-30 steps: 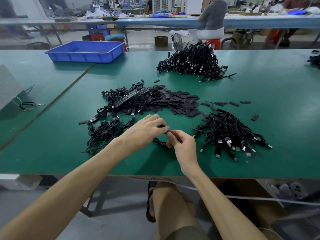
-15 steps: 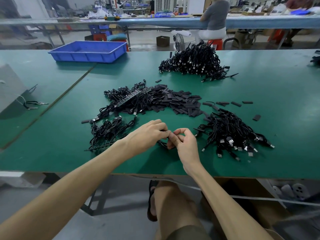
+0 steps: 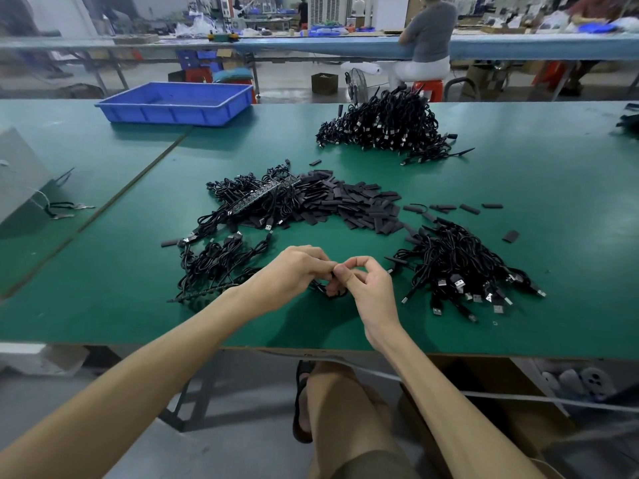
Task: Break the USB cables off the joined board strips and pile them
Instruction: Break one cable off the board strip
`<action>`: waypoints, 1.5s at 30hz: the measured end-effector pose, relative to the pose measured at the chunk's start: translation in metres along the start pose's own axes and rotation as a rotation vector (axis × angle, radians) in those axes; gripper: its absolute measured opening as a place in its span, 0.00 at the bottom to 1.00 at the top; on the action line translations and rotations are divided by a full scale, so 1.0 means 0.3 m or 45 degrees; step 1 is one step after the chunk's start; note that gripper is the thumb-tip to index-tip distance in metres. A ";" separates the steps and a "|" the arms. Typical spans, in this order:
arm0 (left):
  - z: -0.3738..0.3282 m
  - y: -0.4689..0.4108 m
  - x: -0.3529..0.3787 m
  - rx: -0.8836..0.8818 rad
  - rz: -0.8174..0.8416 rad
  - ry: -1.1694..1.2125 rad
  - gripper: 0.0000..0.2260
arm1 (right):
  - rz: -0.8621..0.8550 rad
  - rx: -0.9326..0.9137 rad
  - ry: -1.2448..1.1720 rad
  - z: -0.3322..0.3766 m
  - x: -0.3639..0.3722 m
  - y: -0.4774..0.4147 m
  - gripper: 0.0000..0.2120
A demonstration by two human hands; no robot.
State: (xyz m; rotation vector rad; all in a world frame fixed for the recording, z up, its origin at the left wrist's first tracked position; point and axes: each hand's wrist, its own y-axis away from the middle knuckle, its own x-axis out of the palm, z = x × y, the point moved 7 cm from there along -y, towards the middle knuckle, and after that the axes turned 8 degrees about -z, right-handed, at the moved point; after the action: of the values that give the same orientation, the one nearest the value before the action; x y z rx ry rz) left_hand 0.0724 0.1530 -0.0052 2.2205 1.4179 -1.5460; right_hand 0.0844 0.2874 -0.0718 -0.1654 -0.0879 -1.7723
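On the green table [image 3: 553, 188], 4 dark heaps ring the work spot. A tall heap of cables [image 3: 383, 122] sits at the far side. A spread of flat black pieces [image 3: 356, 205] lies in the middle, with a few more scattered to its right. A tangle of cables on strips [image 3: 221, 261] lies to the left, with 1 long board strip [image 3: 266, 195] lying slantwise on the tangle behind it. The pile of loose cables [image 3: 460, 267] is just right of the hands, its metal plugs fanned toward the near edge. Nothing lies between the hands and that pile but bare table. The left hand [image 3: 290, 274] and right hand [image 3: 366, 292] meet fingertip to fingertip near the front edge. Both have curled fingers pinching a black cable [image 3: 323, 288], which loops out beneath them onto the table. A blue tray [image 3: 173, 108] stands at the far left, well apart from the heaps, and the part of its floor that shows is plain blue. A grey box [image 3: 20, 181] is cut off by the left edge, with a cord and small metal bits beside it. The fingers hide most of the held cable, so I cannot tell whether a strip is attached to it. Beyond the table a seated person [image 3: 428, 32] faces another bench, with a fan [image 3: 356, 81] and a cardboard box [image 3: 324, 83] on the floor nearby.
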 end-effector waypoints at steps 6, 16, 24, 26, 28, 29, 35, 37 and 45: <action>0.019 0.001 0.008 0.015 -0.057 0.037 0.14 | 0.030 -0.018 -0.040 0.012 0.004 0.004 0.18; 0.067 0.003 0.011 -0.304 -0.053 0.320 0.14 | 0.063 -0.017 -0.093 0.010 0.003 0.004 0.18; 0.127 0.055 0.015 -0.663 0.152 1.126 0.14 | 0.031 -0.056 -0.064 0.007 -0.007 -0.002 0.10; 0.128 0.054 0.014 -0.660 0.096 1.116 0.14 | 0.034 -0.053 -0.072 0.007 -0.006 -0.003 0.10; 0.126 0.048 0.020 -0.656 0.018 1.135 0.14 | 0.035 -0.050 -0.089 0.007 -0.008 -0.002 0.11; 0.126 0.046 0.023 -0.657 -0.016 1.143 0.13 | 0.034 -0.049 -0.101 0.007 -0.009 -0.002 0.12; 0.126 0.035 0.033 -0.661 -0.138 1.143 0.12 | -0.008 -0.069 -0.092 0.007 -0.009 -0.001 0.18; 0.122 0.032 0.051 -0.701 -0.184 1.181 0.13 | -0.050 -0.066 -0.087 0.000 -0.018 -0.008 0.19; 0.079 0.009 0.107 -0.633 -0.191 0.726 0.08 | -0.232 -0.103 0.013 -0.015 -0.054 -0.019 0.14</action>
State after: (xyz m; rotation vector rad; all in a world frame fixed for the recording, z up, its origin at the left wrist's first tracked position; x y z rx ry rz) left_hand 0.0596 0.1590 -0.0425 2.3418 1.8801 -0.4785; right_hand 0.0816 0.3037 -0.0786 -0.2119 -0.0244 -1.9597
